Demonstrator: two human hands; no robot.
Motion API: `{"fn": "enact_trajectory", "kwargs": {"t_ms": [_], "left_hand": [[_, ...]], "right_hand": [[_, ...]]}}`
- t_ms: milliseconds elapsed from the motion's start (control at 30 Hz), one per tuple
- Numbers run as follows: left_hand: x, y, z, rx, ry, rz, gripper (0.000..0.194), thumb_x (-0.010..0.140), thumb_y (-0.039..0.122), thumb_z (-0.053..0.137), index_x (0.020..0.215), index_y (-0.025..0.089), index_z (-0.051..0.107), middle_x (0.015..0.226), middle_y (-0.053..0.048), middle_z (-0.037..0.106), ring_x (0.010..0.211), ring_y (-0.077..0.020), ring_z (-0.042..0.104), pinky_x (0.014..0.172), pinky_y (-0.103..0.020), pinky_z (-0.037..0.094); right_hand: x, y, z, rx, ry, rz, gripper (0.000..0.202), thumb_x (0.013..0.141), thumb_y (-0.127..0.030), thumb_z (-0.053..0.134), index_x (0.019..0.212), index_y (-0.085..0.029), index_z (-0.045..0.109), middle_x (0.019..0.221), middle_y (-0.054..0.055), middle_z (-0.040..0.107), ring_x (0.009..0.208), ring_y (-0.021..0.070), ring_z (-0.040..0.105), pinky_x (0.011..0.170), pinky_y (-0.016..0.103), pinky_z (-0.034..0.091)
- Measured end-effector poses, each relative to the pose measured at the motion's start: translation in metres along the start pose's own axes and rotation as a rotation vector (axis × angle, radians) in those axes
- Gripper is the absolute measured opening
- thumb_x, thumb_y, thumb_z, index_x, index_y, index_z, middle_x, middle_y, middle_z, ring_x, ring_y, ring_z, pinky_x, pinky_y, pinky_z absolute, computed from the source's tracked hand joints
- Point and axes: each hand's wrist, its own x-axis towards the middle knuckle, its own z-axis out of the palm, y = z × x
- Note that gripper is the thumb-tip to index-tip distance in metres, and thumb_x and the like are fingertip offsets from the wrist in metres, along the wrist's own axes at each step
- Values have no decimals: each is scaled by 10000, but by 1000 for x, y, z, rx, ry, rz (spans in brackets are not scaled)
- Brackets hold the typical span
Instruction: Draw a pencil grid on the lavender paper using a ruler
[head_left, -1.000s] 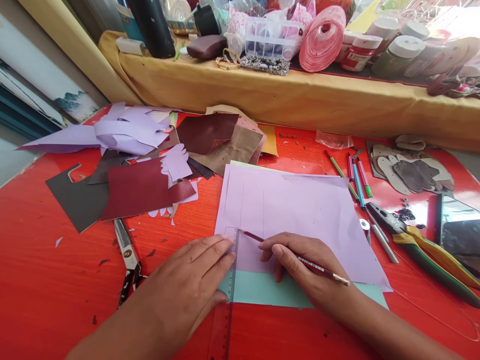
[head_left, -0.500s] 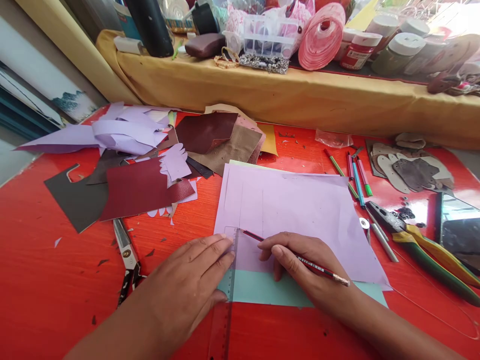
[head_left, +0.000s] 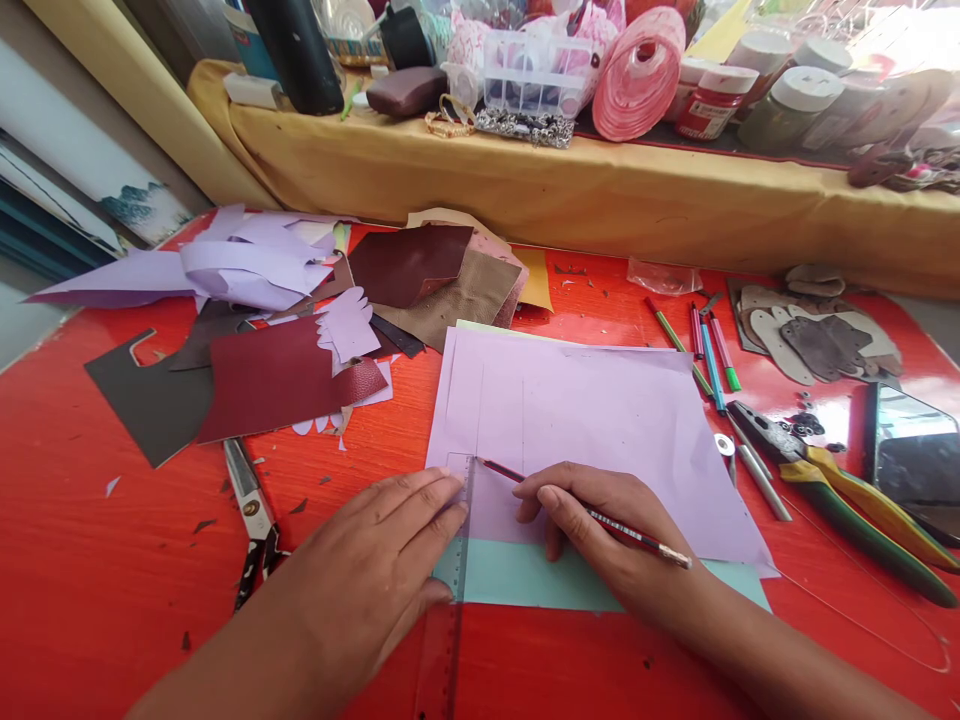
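My left hand point(head_left: 382, 555) lies flat, fingers stretched out, pressing a clear ruler point(head_left: 456, 585) onto a lilac sheet of paper point(head_left: 607, 410). The ruler's lower part reaches past the paper over the red table. In my right hand point(head_left: 615, 515) is a dark red and black pencil point(head_left: 637, 537), pinched between thumb and fingers. Its tip touches the lilac sheet beside the ruler's top end. Thin upright pencil lines show on the sheet above the ruler. Under the lilac sheet, a mint green sheet point(head_left: 540, 577) sticks out along the near edge.
Scissors point(head_left: 255, 515) lie left of my left hand, below leather pieces point(head_left: 274, 380) and lilac paper scraps point(head_left: 255, 260). To the right are felt-tip pens point(head_left: 712, 360), pliers point(head_left: 832, 485), a phone point(head_left: 919, 450) and cut leather shapes point(head_left: 825, 340). A cloth-covered ledge point(head_left: 525, 190) holds jars and boxes.
The view has shifted very slightly. Both hands, the ruler and the pencil tip stay in the same place on the paper.
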Motion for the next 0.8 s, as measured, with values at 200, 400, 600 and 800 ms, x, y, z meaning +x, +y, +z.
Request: {"fn": "enact_trajectory", "kwargs": {"t_ms": [200,400,600,800], "left_hand": [[-3,-1,3,-24,-27,-7,396,1170,336,455,1447,177,688,1574,-105,663,1418,-273,624,1224,-434,470],[-4,0,4,-26,-25,-15,407,1179,323,425,1463,178,677,1598,-102,642,1435,-273,608,1240,-437,441],[1,-8,-7,12,-25,74,412,1184,318,423,1450,156,693,1552,-99,685,1358,-267,662,1155,-412,504],[-2,-5,-2,-9,-32,10,397,1166,308,470,1474,168,677,1583,-114,655,1410,-277,634,1216,-432,478]], "right_hand": [[0,1,0,10,-1,6,303,1152,-339,535,1089,-198,796,920,48,823,646,134,718,646,247,588],[0,1,-1,3,-5,5,291,1151,-329,539,1079,-205,793,917,35,820,650,128,717,648,237,583],[0,3,0,17,-16,-8,294,1157,-341,541,1104,-199,792,934,39,821,654,125,713,655,237,585],[0,3,-1,7,-22,-11,296,1154,-352,540,1093,-202,788,919,44,820,643,133,714,638,245,585]]}}
